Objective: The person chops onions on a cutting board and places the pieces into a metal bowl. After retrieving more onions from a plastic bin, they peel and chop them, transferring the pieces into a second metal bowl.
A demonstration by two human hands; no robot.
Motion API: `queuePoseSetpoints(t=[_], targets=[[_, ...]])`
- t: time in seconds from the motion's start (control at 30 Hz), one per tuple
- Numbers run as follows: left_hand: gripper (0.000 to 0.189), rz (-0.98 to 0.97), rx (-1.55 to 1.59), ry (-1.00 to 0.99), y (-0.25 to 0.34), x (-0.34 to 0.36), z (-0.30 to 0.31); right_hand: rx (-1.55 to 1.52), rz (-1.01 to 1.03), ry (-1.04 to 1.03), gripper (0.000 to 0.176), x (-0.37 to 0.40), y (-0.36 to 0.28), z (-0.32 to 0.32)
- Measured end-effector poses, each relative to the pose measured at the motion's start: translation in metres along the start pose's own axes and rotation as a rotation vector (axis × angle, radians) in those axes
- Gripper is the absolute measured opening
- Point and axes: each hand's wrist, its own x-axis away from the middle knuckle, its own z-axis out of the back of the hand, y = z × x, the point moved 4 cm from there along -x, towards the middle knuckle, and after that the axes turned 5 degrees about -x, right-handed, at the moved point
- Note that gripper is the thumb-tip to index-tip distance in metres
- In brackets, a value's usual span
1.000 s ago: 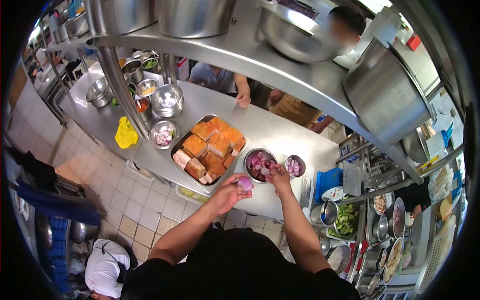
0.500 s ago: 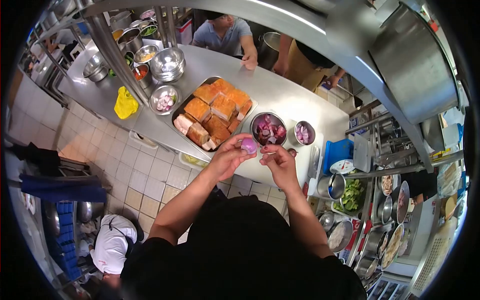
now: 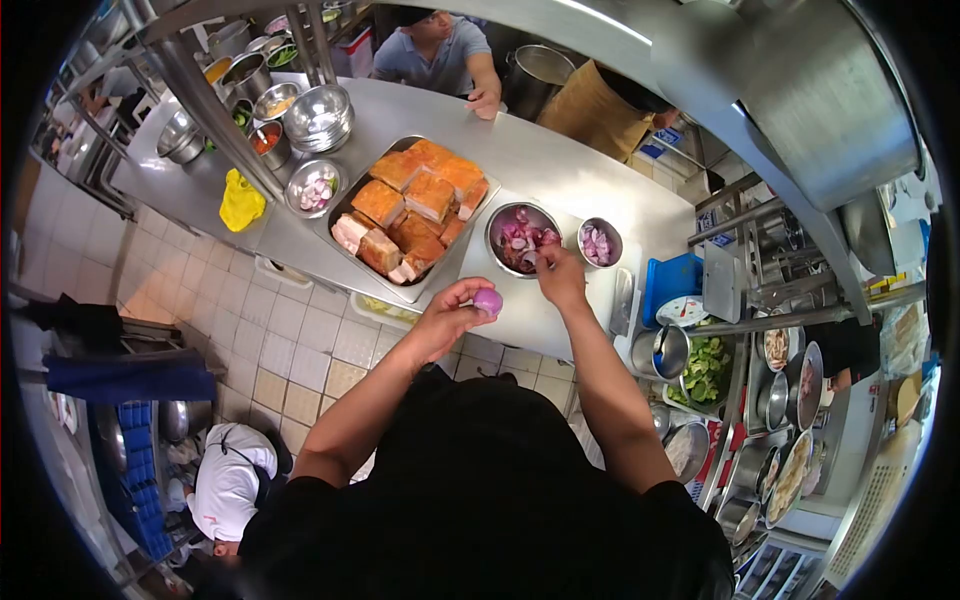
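My left hand [image 3: 441,325] pinches a smooth, peeled purple onion [image 3: 487,302] between thumb and fingers, in front of the cutting board. My right hand [image 3: 563,279] is over the near right rim of a metal bowl [image 3: 494,254] filled with purple-red onion pieces or skins [image 3: 522,236]. Its fingers are pressed together, and what they hold, if anything, is hidden. Right beside that bowl stands a smaller metal bowl [image 3: 617,257] of peeled purple onions [image 3: 596,243]. Both bowls rest on the white cutting board [image 3: 490,268].
Left of the board, a metal tray [image 3: 405,292] holds large pieces of crisp-skinned roast meat [image 3: 430,195]. A small bowl of cut onion [image 3: 314,190], stacked bowls [image 3: 319,117] and a yellow cloth [image 3: 241,201] lie farther left. A blue scale [image 3: 674,281] stands at right. A person [image 3: 440,55] is across the table.
My right hand has moved from beside the onion up and forward to the bowl. My left hand keeps the onion, slightly lower. Across the table, the other person's hand has shifted.
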Motion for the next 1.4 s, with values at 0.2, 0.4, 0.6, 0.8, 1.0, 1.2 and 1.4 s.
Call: queuePoseSetpoints(t=[0.2, 0.4, 0.6, 0.8, 1.0, 1.2, 1.4], targets=[[0.047, 0.021, 0.028, 0.09, -0.017, 0.005, -0.003, -0.009, -0.124, 0.051, 0.011, 0.005, -0.007, 0.001], [0.045, 0.021, -0.013, 0.093, -0.023, 0.004, -0.008, 0.067, -0.029, -0.03, 0.017, -0.027, -0.019, -0.007], [0.037, 0.05, -0.024, 0.079, -0.028, 0.004, -0.007, 0.053, -0.065, -0.198, 0.021, -0.033, -0.055, 0.008], [0.033, 0.139, -0.059, 0.07, -0.041, 0.0, -0.007, 0.1, -0.033, -0.219, 0.04, -0.014, -0.045, 0.015], [0.039, 0.211, -0.14, 0.078, -0.048, -0.012, -0.021, -0.119, 0.141, -0.014, 0.045, 0.031, -0.027, 0.034], [0.033, 0.27, -0.274, 0.039, -0.062, -0.027, -0.03, -0.105, 0.102, 0.17, 0.037, 0.093, 0.019, 0.076], [0.03, 0.25, -0.546, 0.035, -0.092, -0.046, -0.026, -0.059, -0.203, 0.22, 0.03, 0.178, 0.057, 0.121]])
